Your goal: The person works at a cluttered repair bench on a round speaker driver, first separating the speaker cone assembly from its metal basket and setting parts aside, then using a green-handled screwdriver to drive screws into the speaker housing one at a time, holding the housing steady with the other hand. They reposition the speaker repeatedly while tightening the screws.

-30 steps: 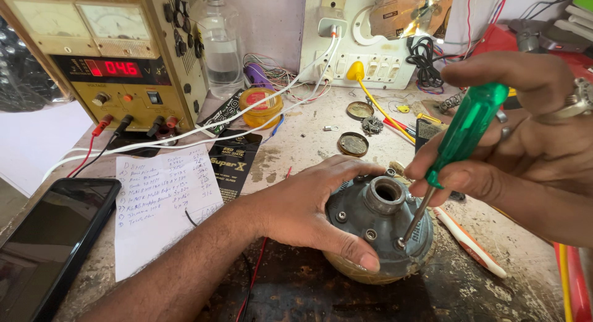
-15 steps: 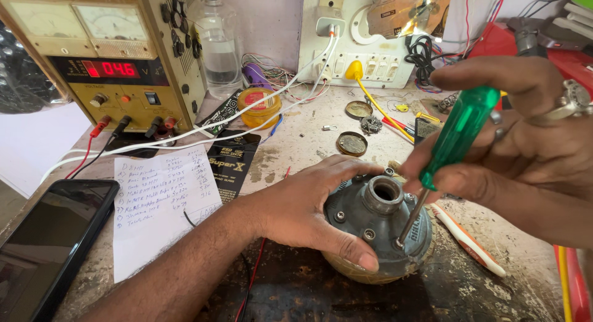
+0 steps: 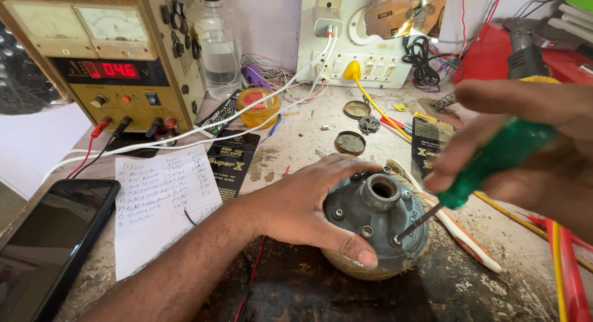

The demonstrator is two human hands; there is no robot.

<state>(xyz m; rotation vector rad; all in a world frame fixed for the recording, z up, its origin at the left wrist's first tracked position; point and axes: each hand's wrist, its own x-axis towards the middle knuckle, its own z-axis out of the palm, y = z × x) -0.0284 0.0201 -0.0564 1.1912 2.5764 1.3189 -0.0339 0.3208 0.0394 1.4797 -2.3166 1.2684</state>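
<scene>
A round grey metal motor housing (image 3: 377,220) with several screws on its top plate sits on the stained workbench (image 3: 296,155). My left hand (image 3: 309,204) wraps around its left side, thumb along the front rim. My right hand (image 3: 537,149) grips a green-handled screwdriver (image 3: 488,164). Its tip rests on a screw at the front right of the plate.
A yellow bench power supply (image 3: 105,62) with a red display stands at back left, beside a clear bottle (image 3: 217,44). A phone (image 3: 46,241) and a handwritten sheet (image 3: 160,204) lie at left. A white switchboard (image 3: 358,44), cables, a solder tin (image 3: 258,107) and small lids crowd the back.
My right hand and the screwdriver have shifted a little to the right and the handle has tilted lower. The tip stays on the same screw. My left hand keeps its hold.
</scene>
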